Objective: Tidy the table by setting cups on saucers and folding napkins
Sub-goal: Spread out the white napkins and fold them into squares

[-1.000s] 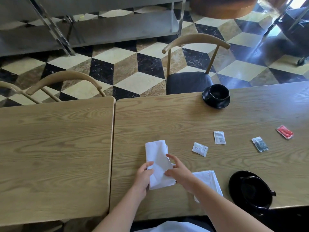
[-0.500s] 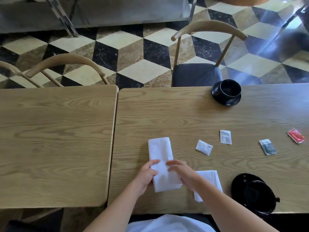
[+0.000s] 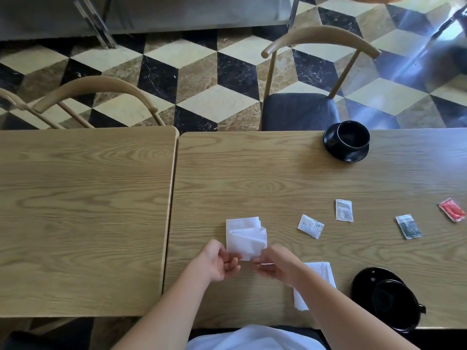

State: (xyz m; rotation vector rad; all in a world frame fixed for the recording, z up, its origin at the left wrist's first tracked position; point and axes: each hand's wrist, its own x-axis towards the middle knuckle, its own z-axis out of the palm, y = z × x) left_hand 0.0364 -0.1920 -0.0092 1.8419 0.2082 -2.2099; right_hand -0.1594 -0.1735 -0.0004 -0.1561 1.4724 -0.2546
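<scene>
A white napkin (image 3: 244,236) lies near the front of the right wooden table (image 3: 252,178), its near half lifted and doubled back over the far half. My left hand (image 3: 218,261) pinches its near left corner and my right hand (image 3: 274,265) pinches its near right corner. A second folded white napkin (image 3: 319,271) lies under my right forearm, partly hidden. One black cup (image 3: 353,136) sits on a black saucer (image 3: 351,155) at the far edge. Another black cup (image 3: 394,303) sits on a black saucer (image 3: 364,279) at the near right.
Several small sachets lie right of the napkin: two white ones (image 3: 310,226) (image 3: 343,210), a dark one (image 3: 408,226) and a red one (image 3: 452,212). A second wooden table (image 3: 83,210) adjoins on the left. Chairs (image 3: 300,109) (image 3: 96,97) stand behind both tables.
Both hands have picked up the napkin's near edge and brought it up over the far part, so the long flat napkin is now about half as long. The view tilted down slightly.
</scene>
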